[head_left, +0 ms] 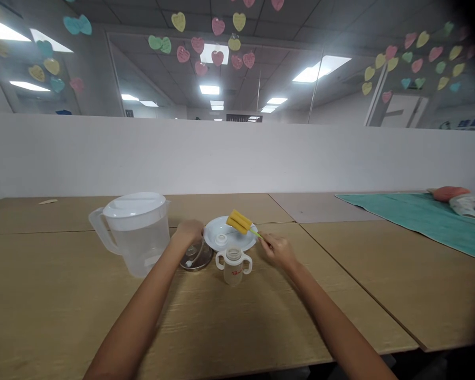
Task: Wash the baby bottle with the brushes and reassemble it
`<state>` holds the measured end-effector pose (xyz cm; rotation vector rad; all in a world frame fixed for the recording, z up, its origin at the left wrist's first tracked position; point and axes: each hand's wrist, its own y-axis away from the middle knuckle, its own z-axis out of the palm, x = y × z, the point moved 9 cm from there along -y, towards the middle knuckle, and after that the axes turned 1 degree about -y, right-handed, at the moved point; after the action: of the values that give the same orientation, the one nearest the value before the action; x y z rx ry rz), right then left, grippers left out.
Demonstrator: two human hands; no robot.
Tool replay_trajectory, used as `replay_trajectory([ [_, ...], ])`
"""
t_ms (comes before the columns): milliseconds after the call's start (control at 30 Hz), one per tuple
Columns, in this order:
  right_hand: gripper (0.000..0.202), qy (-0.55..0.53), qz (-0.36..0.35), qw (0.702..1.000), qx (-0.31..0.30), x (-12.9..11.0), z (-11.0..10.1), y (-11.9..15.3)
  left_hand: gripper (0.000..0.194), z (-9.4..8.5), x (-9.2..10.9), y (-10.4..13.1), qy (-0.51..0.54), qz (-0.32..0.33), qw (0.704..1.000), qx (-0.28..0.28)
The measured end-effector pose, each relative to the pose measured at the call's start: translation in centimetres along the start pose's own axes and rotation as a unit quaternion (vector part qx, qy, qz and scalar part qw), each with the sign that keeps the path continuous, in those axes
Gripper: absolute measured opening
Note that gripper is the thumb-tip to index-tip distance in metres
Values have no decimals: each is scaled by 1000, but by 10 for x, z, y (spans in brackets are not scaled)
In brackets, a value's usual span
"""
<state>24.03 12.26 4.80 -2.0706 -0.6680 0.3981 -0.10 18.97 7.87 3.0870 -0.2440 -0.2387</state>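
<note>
Okay, my right hand (280, 252) has fingers clamped on the yellow brush (239, 221) over the plate (244, 244); my left hand (190, 230), by the round tray (196, 269), I can't tell. Swinging low could topple the open bottle (233, 273).

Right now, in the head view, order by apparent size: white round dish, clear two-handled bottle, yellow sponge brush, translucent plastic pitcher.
Pitcher
Dish
Bottle, though nearer the camera than the dish
Brush, handle partly hidden

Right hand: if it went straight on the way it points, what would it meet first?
The right hand would probably meet the right rim of the white plate; depth is unclear, so it might pass above.
</note>
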Motion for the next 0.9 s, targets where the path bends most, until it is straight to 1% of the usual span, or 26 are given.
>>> replay_trajectory([
  [67,31,-2,0,1000,-2,0,0,0,32,-5,18,1,10,22,999,34],
  [100,31,-2,1,1000,-2,0,0,-1,34,-5,27,0,18,35,998,44],
  [167,31,-3,3,1000,-3,0,0,-1,34,2,43,-2,35,54,997,48],
  [233,31,-2,3,1000,-1,1,0,-1,33,11,51,-6,49,66,996,41],
  [333,30,-5,2,1000,-3,2,1,0,29,21,53,-12,70,81,994,29],
  [467,29,-6,1,1000,-15,2,6,1,20,23,50,-14,99,97,990,23],
  [567,29,-4,7,1000,-14,3,6,1,18,18,50,-12,127,119,984,36],
  [667,29,-2,11,1000,-9,3,4,0,24,6,49,-9,160,151,973,70],
  [733,29,6,6,1000,-6,1,1,-1,30,-9,49,-5,224,186,952,94],
  [767,29,11,-1,1000,-4,0,0,-1,33,-16,51,-1,276,211,933,96],
  [833,29,22,-14,1000,10,-3,-5,-3,36,-30,56,9,393,263,878,74],
  [867,29,27,-10,999,21,-2,-8,-4,37,-36,59,15,443,282,849,53],
  [900,29,32,2,999,32,0,-11,-4,38,-41,62,20,478,294,827,33],
])
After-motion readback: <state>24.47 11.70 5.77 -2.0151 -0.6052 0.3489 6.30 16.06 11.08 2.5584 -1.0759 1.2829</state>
